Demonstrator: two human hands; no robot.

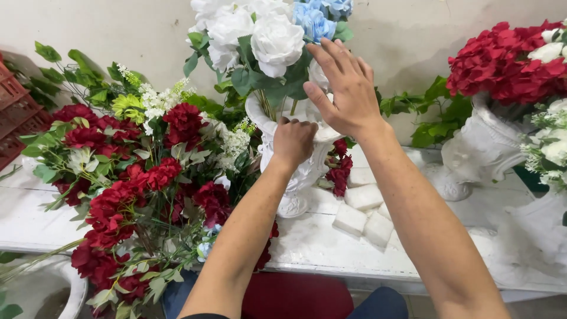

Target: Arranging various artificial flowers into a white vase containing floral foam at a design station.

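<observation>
A: Head view. Where does the white urn vase (pixel 298 177) lie from the hands?

B: Directly ahead of the person, centre of the surface (pixel 319 242). Its long axis is upright, and the stems of white roses (pixel 260 35) and blue flowers (pixel 316 20) rise from its mouth.

A: State of each hand?

B: Left hand (pixel 293 142) is clenched over the vase rim, gripping it. Right hand (pixel 345 88) is released, fingers spread, palm resting against the foliage at the rim just above the left hand. Both touch the arrangement; the left sits lower, on the vase body.

A: The surface and the room?

B: White, worn surface against a pale wall. White foam blocks (pixel 363 215) lie just right of the vase foot. A heap of red flowers (pixel 127 189) with greenery lies at left. A second white vase (pixel 481 147) with red blooms stands well apart at right.
</observation>
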